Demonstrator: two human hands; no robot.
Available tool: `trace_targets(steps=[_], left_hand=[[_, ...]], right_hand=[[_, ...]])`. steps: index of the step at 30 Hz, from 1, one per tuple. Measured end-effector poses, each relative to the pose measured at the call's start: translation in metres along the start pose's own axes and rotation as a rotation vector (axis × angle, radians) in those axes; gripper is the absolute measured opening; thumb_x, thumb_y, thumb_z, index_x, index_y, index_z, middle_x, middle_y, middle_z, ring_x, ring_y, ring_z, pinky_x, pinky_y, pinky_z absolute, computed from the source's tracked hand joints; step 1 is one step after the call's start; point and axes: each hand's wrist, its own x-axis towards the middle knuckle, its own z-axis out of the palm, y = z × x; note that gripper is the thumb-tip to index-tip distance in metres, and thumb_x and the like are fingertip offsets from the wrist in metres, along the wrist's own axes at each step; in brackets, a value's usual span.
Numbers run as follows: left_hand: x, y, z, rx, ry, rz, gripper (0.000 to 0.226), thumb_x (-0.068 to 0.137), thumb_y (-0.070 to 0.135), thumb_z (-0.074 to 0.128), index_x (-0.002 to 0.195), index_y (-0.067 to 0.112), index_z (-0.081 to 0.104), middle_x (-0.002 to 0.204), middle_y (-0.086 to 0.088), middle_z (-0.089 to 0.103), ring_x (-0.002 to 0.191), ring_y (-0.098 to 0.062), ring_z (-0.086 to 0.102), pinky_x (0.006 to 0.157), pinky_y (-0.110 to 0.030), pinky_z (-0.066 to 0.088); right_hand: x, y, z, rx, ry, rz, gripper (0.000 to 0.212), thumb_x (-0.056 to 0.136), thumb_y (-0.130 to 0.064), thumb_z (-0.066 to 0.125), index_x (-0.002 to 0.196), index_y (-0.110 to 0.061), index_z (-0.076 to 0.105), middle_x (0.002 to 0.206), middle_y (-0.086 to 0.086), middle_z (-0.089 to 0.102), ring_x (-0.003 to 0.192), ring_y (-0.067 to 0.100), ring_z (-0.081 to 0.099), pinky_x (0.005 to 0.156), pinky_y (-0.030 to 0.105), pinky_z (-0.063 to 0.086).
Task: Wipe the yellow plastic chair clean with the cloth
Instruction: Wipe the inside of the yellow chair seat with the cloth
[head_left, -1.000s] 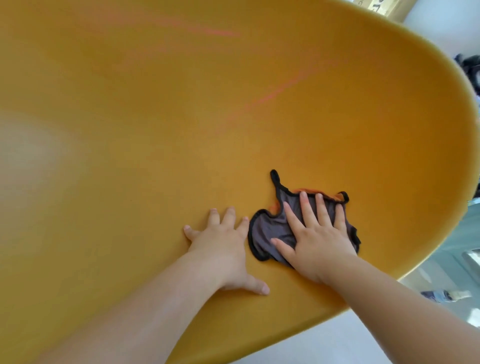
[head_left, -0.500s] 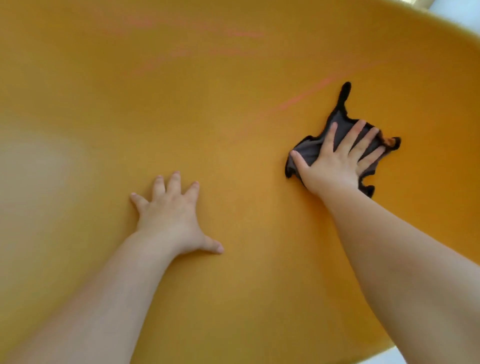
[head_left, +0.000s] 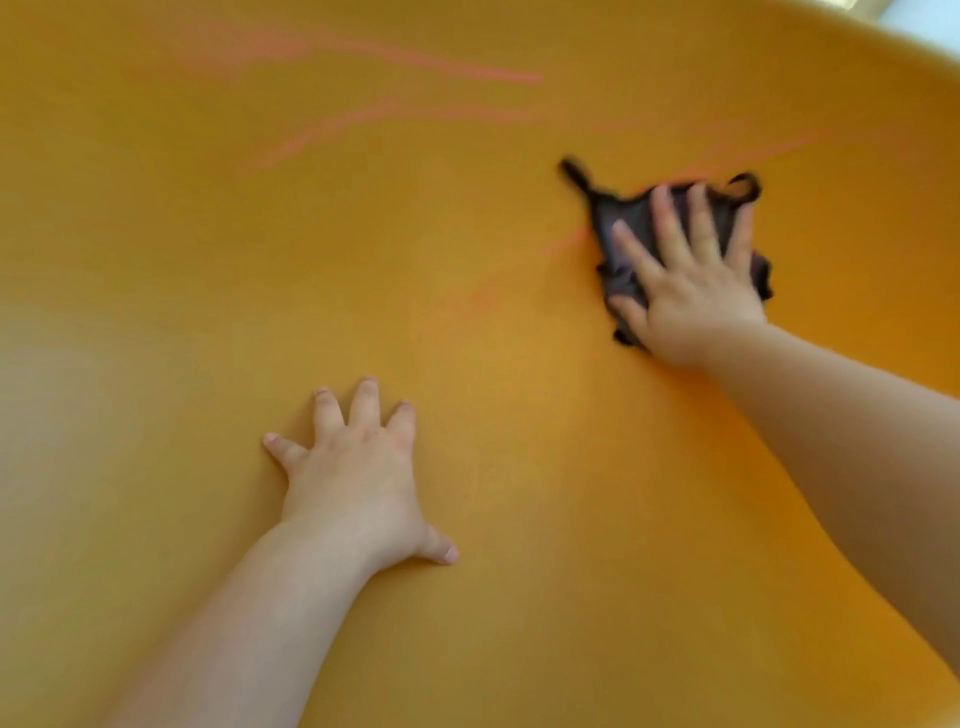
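- Head view: the yellow plastic chair (head_left: 457, 291) fills nearly the whole frame as a broad, smooth, curved shell. Only its far rim is seen, at the top right corner.
- The cloth (head_left: 618, 228) lies flat on the shell towards that far right rim. It is dark grey with a black hemmed edge, and it is bunched and blurred.
- The right grip (head_left: 693, 291) is laid open on the cloth with its fingers (head_left: 667, 223) spread and straight. The cloth is pressed against the plastic under the palm rather than pinched.
- The left grip (head_left: 358, 478) is also open and holds nothing. It is splayed flat on bare plastic nearer the viewer and well apart from the cloth, and is judged to be a brace.
- Pink streaks (head_left: 467, 75) are seen across the far part of the shell. One faint streak runs just beside the cloth's left edge.
- Handling, as judged: the cloth is taken to be light, soft and limp, and likely to ruck up or slip out if pressed unevenly. It is best driven with a flat palm over its middle, with the loose corners left to trail.
- The chair is taken to be stiff and slick, so firm pressure should be borne. A steadying grip on it may be needed so that it is not pushed away.
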Motion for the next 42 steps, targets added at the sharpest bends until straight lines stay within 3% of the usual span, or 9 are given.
trace_targets(steps=[5, 9, 13, 17, 22, 26, 31, 38, 42], left_hand=[[0.0, 0.002, -0.001, -0.01, -0.008, -0.001, 0.145, 0.044, 0.081, 0.081, 0.158, 0.031, 0.006, 0.164, 0.0, -0.014, 0.151, -0.04, -0.008, 0.112, -0.075, 0.017], [0.001, 0.002, -0.001, -0.017, 0.002, -0.006, 0.145, 0.041, 0.079, 0.083, 0.157, 0.033, 0.008, 0.164, 0.003, -0.012, 0.151, -0.04, -0.007, 0.112, -0.076, 0.017], [0.0, 0.001, 0.0, -0.018, 0.0, -0.003, 0.145, 0.044, 0.08, 0.081, 0.158, 0.033, 0.006, 0.164, 0.002, -0.015, 0.151, -0.04, -0.009, 0.112, -0.075, 0.017], [0.0, 0.002, 0.0, -0.02, -0.012, -0.005, 0.146, 0.047, 0.079, 0.081, 0.159, 0.03, 0.001, 0.164, 0.0, -0.018, 0.151, -0.04, -0.012, 0.113, -0.075, 0.014], [-0.001, 0.004, -0.001, -0.026, -0.023, -0.003, 0.146, 0.049, 0.076, 0.083, 0.159, 0.029, 0.001, 0.165, -0.001, -0.019, 0.151, -0.041, -0.013, 0.113, -0.075, 0.014], [0.0, 0.003, 0.0, -0.028, -0.012, 0.001, 0.147, 0.046, 0.078, 0.082, 0.159, 0.029, 0.002, 0.165, -0.001, -0.016, 0.151, -0.041, -0.011, 0.113, -0.075, 0.015], [-0.001, 0.002, 0.0, -0.035, -0.023, 0.001, 0.146, 0.048, 0.078, 0.082, 0.159, 0.029, 0.0, 0.165, -0.001, -0.019, 0.151, -0.041, -0.013, 0.113, -0.075, 0.013], [0.0, 0.004, -0.002, -0.034, -0.045, -0.005, 0.148, 0.049, 0.076, 0.083, 0.16, 0.027, -0.002, 0.164, -0.004, -0.021, 0.151, -0.042, -0.015, 0.113, -0.075, 0.013], [-0.001, 0.004, -0.001, -0.038, -0.047, -0.007, 0.147, 0.05, 0.074, 0.084, 0.16, 0.026, -0.002, 0.164, -0.004, -0.022, 0.151, -0.043, -0.015, 0.114, -0.075, 0.012]], right_hand=[[0.019, -0.092, -0.01, 0.314, 0.085, 0.301, 0.086, 0.095, -0.073, 0.018, 0.162, -0.026, -0.01, 0.167, 0.016, -0.02, 0.152, 0.044, -0.019, 0.118, 0.07, -0.008], [-0.024, -0.175, -0.012, 0.421, 0.004, -0.21, 0.075, 0.098, -0.067, 0.015, 0.161, -0.035, -0.01, 0.168, 0.005, -0.023, 0.153, 0.035, -0.025, 0.12, 0.065, -0.01], [-0.016, -0.108, 0.001, 0.167, 0.042, -0.581, 0.069, 0.093, -0.069, 0.009, 0.158, -0.046, -0.001, 0.169, -0.006, -0.009, 0.153, 0.021, -0.015, 0.122, 0.057, -0.009], [0.026, -0.006, -0.006, -0.051, 0.091, -0.13, 0.068, 0.1, -0.068, 0.022, 0.157, -0.045, -0.006, 0.169, 0.0, -0.015, 0.156, 0.03, -0.014, 0.122, 0.062, -0.01], [0.008, -0.114, -0.006, 0.322, 0.105, 0.276, 0.087, 0.095, -0.065, 0.029, 0.163, -0.015, 0.003, 0.166, 0.028, -0.009, 0.153, 0.048, -0.008, 0.121, 0.065, -0.004], [-0.036, -0.186, -0.011, 0.435, -0.012, -0.162, 0.083, 0.097, -0.067, 0.022, 0.163, -0.022, -0.003, 0.167, 0.021, -0.018, 0.153, 0.041, -0.018, 0.123, 0.059, -0.008], [-0.036, -0.09, -0.002, 0.171, -0.103, -0.592, 0.085, 0.087, -0.083, 0.013, 0.16, -0.044, -0.004, 0.17, -0.001, -0.013, 0.156, 0.023, -0.015, 0.124, 0.055, -0.01], [-0.052, -0.067, -0.009, 0.408, 0.109, -0.401, 0.079, 0.097, -0.073, 0.025, 0.161, -0.028, 0.022, 0.163, 0.01, 0.032, 0.151, 0.032, 0.026, 0.125, 0.058, 0.012], [-0.027, -0.112, 0.001, 0.472, 0.052, 0.091, 0.082, 0.101, -0.064, 0.025, 0.163, -0.014, 0.002, 0.167, 0.024, -0.012, 0.155, 0.04, -0.013, 0.124, 0.057, -0.006]])
